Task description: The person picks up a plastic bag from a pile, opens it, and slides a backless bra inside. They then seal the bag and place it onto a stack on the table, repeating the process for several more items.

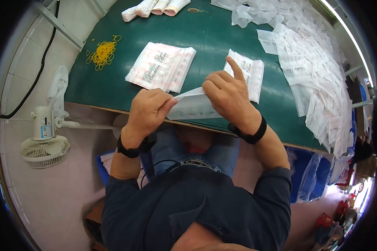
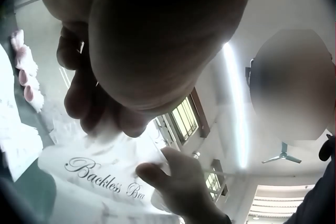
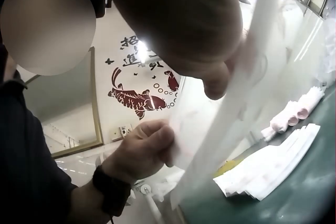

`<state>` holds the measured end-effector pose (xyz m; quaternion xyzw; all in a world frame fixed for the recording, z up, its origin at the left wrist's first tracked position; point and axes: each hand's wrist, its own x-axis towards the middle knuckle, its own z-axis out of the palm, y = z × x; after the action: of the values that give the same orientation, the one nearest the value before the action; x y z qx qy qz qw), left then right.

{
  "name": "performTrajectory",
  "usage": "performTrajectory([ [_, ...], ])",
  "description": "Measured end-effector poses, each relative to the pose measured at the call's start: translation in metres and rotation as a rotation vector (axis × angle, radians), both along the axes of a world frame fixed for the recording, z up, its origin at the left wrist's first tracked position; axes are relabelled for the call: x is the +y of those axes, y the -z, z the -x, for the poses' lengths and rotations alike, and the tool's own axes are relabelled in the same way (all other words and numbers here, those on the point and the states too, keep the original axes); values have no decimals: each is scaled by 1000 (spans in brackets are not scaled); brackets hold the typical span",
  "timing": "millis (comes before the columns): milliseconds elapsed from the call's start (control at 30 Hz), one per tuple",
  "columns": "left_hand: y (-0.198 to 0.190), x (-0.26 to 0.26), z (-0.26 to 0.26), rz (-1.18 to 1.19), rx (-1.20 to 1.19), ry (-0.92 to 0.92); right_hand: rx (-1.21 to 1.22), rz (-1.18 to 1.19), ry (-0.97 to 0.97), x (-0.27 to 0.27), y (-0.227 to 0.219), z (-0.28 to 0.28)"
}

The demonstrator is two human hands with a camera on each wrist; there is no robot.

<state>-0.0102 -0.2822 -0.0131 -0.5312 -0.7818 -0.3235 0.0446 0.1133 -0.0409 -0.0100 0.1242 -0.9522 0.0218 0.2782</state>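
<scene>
A frosted plastic bag (image 1: 192,107) is stretched between my two hands at the table's front edge. My left hand (image 1: 146,109) pinches its left end between thumb and fingers. At the other end my right hand (image 1: 230,94) grips the top edge, index finger pointing up and away. Script lettering reading "Backless Bra" shows on the bag (image 2: 105,179) in the left wrist view. Just beyond the left hand lies a fanned stack of printed bags (image 1: 161,65). A smaller stack of bags (image 1: 256,79) lies behind the right hand, which partly covers it.
Yellow rubber bands (image 1: 102,54) lie in a heap at the table's left. Several rolled bundles (image 1: 155,7) rest along the far edge. Loose bags (image 1: 310,71) are piled across the right side. A white fan (image 1: 45,146) stands left of the green table (image 1: 213,37).
</scene>
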Motion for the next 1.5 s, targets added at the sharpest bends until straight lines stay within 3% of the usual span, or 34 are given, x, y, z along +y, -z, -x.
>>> performTrajectory([
  [133, 24, -5, 1, -102, -5, 21, 43, 54, 15, -3, 5, -15],
  [267, 28, 22, -17, -199, 123, 61, -138, 112, 47, -6, 16, -16],
  [333, 30, 27, -16, -228, 187, 64, -365, 155, 103, -8, 10, -16],
  [400, 41, 25, -9, -183, -175, 18, -477, 170, 139, -9, 2, -18],
  [433, 44, 25, -6, -159, -355, -7, -288, 159, 151, -12, -2, -21],
  [500, 50, 22, -3, -135, -432, -40, 84, 138, 161, -19, -6, -26],
  [567, 54, 21, -1, -67, -586, -87, 71, 99, 83, -23, 2, -31],
  [633, 59, 22, -3, -86, -601, -86, 45, 33, -67, -26, 15, -35],
  [867, 61, 25, -13, -86, -544, -42, -93, 29, -82, -24, 30, -17],
  [933, 58, 19, -11, -1, -621, -19, -136, 41, -79, -15, 30, -14],
  [1000, 58, 14, -14, 44, -657, -6, -236, 5, 35, 8, 30, -20],
  [1100, 62, 18, -15, -228, -156, -112, -305, -35, 107, 13, 21, -16],
  [1200, 24, 28, -38, -314, 20, 26, -416, -40, 156, 1, 15, -26],
  [1267, 23, 30, -41, -356, 107, 88, -454, 37, 75, -13, 8, -23],
  [1333, 49, 30, -24, 33, -112, 170, -456, 70, 23, -17, 6, -20],
  [1367, 58, 29, -16, 230, -216, 207, -352, 251, 5, -18, 7, -19],
  [1433, 53, 34, -9, 249, -262, 249, -136, 607, -42, -18, 13, -15],
  [1500, 52, 36, -10, 299, -401, 346, -110, 600, -85, -23, 32, -14],
])
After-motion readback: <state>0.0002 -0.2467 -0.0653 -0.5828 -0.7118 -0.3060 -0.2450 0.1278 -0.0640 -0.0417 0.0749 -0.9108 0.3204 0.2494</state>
